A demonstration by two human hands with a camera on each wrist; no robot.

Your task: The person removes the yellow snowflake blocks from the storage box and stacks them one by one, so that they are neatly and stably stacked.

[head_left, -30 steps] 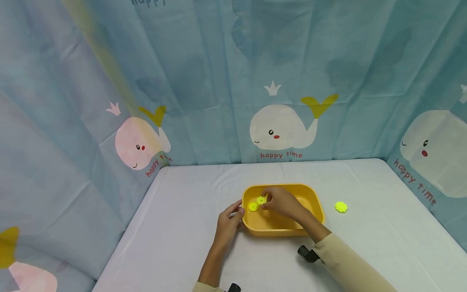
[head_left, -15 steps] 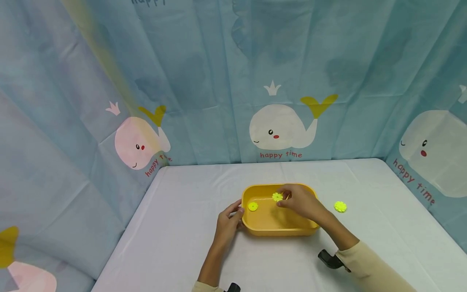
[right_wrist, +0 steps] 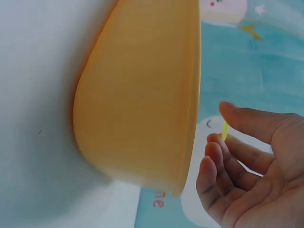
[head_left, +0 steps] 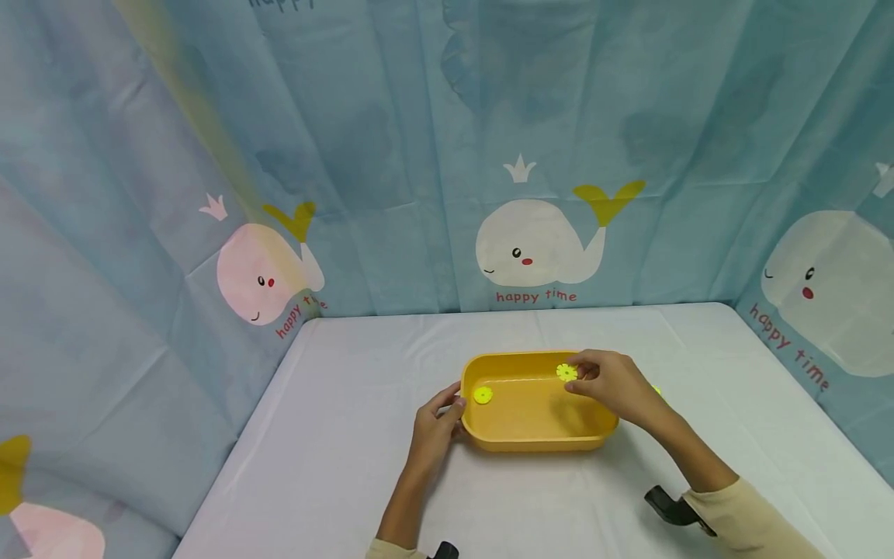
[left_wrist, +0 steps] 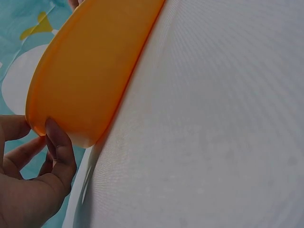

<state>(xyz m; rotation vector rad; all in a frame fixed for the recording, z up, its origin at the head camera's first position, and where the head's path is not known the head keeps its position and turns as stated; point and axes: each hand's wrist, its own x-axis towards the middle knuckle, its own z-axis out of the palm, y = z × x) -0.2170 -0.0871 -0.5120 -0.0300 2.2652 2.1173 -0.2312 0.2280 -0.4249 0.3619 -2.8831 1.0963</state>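
Head view: the right hand (head_left: 618, 382) hides most of the loose yellow piece (head_left: 656, 390); its outline cannot be read. Held flower piece (right_wrist: 225, 129): partly covered by fingertips; only a thin edge shows at the right wrist. Orange tray (left_wrist: 90, 66): cut off by the top edge in both wrist views, interior hidden there. Left sleeve (head_left: 393, 550): cut off below

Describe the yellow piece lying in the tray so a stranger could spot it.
On the white table stands a golden tray, its left end held by the left hand. Inside, near that end, lies a small bright yellow disc. No hand touches it, while one neighbour is pinched in the right hand and a third piece shows just a sliver outside.
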